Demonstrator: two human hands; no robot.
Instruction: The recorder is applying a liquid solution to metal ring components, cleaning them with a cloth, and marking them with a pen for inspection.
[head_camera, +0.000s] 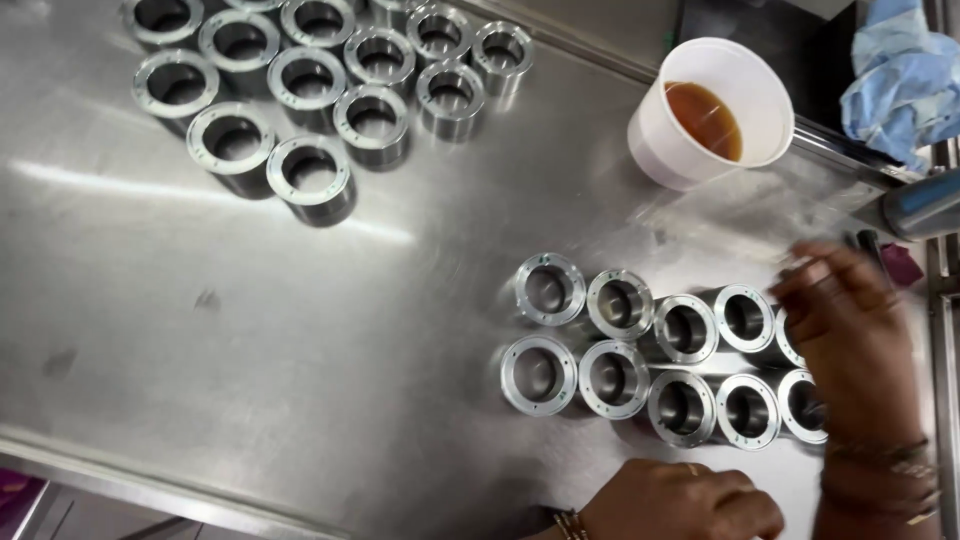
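Your right hand (850, 330) sits at the right of the frame, over the far end of two rows of metal rings (650, 350). Its fingers are blurred, curled down toward the end rings, and you cannot tell whether they grip one or only touch it. Your left hand (680, 500) lies at the bottom edge, fingers folded loosely under, holding nothing that shows, just beside the lower row. The rings stand upright in the lower right of the frame, side by side and touching, their open bores up. They look like machined steel sleeves: judge them stiff, heavy for their size, and slick on their polished walls. They are best taken across the outer wall between thumb and fingers, or with a fingertip hooked inside the bore, rather than pinched at the thin top rim. They rest on a shiny steel table (300, 330). A second cluster of rings (320, 80) stands well apart in the upper left. In the upper right a white cup (700, 120) holds amber liquid, likely oil that could make fingers slippery, and a crumpled blue cloth (900, 80) lies in the corner.
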